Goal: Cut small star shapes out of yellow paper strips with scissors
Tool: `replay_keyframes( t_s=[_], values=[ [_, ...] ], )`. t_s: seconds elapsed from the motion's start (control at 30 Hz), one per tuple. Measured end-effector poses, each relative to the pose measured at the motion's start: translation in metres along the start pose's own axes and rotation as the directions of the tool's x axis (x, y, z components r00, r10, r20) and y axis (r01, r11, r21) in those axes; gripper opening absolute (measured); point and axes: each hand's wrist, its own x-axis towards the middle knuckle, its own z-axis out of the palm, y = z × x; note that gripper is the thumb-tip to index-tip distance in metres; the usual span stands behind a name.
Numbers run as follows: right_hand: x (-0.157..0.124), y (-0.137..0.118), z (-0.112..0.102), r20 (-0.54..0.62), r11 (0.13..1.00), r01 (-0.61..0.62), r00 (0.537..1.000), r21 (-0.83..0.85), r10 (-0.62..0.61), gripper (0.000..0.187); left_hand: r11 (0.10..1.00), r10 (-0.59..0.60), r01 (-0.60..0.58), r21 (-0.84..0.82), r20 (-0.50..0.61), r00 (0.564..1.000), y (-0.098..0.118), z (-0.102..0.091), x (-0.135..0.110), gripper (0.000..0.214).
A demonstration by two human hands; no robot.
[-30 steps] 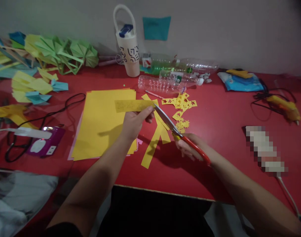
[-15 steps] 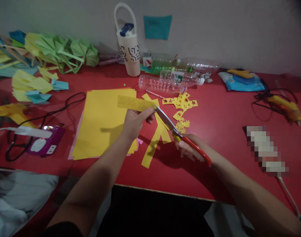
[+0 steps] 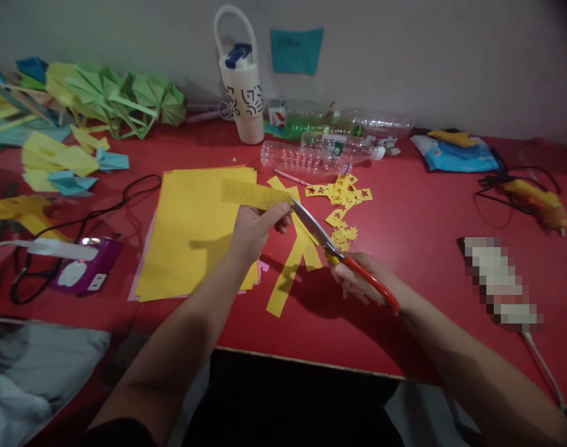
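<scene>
Pinched in my left hand is a yellow paper strip with star outlines drawn on it. My right hand grips red-handled scissors, whose blade tips meet the strip's right end beside my left thumb. Beneath the hands lie more yellow paper strips, crossing one another. Strips with star-shaped holes and a small heap of cut-out stars rest just beyond the scissors. A stack of yellow paper sheets sits under and left of my left hand.
Plastic bottles and a white tumbler stand or lie by the wall. Folded paper shapes fill the back left. A purple power adapter with cables is at left, a yellow glue gun and blue packet at right.
Almost nothing differs. The scissors and the fingers of my right hand have shifted very slightly; the strip stays in my left hand.
</scene>
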Motion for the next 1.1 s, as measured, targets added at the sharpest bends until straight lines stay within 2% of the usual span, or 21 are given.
replay_keyframes(
  t_s=[0.33,0.77,0.97,1.1],
  values=[
    [0.0008,0.0046,-0.0029,0.028,1.000,0.004,1.000,-0.017,-0.004,0.049,1.000,-0.021,0.021,0.018,-0.003,1.000,0.0075,0.0013,0.0020,0.016],
    [0.0005,-0.0034,-0.0026,-0.005,0.993,-0.101,0.995,-0.062,0.101,0.047,0.999,-0.038,0.038,-0.001,0.007,0.999,0.0055,-0.0019,0.0025,0.019],
    [0.0017,-0.0033,-0.0025,0.006,0.998,-0.051,0.999,-0.047,0.052,0.049,0.999,-0.047,0.048,-0.010,0.011,0.999,0.0044,-0.0026,0.0029,0.018],
    [0.0026,0.0010,-0.0038,0.017,0.999,-0.039,0.999,-0.036,0.039,0.053,0.999,-0.024,0.026,-0.041,0.052,0.998,0.0007,-0.0050,0.0033,0.022]
  ],
)
